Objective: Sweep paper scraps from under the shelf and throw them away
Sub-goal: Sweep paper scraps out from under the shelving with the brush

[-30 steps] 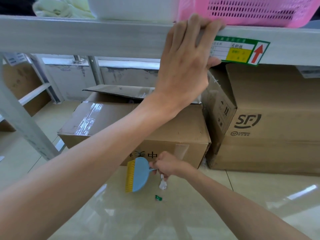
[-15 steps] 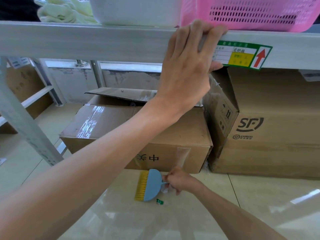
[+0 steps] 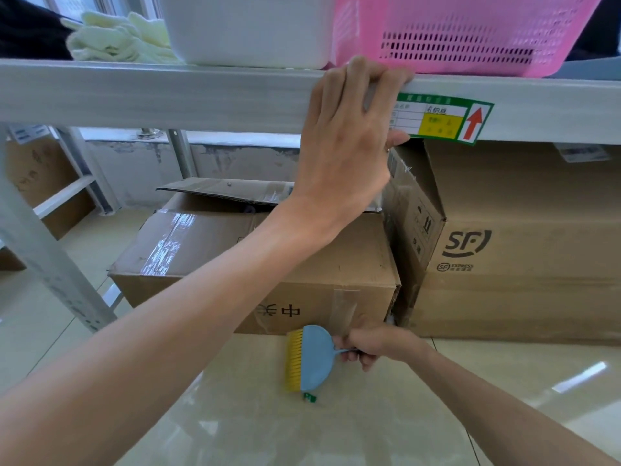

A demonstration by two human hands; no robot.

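Right-hand cardboard box [image 3: 524,243]: you can read "SF" logo, "SF EXPRESS" beneath. Left box [image 3: 255,264]: upside-down "中" and another character. Shelf label [image 3: 443,119]: red up-arrow, text too small.

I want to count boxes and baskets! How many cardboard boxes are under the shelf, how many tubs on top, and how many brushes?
Cardboard boxes: 3, the taped box, the SF box, the far-left box.
Tubs: 2, pink basket, white tub.
Brushes: 1, the blue brush.
Total: 6

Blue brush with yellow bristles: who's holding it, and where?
The right hand grips the blue plastic brush with yellow bristles by its thin handle.
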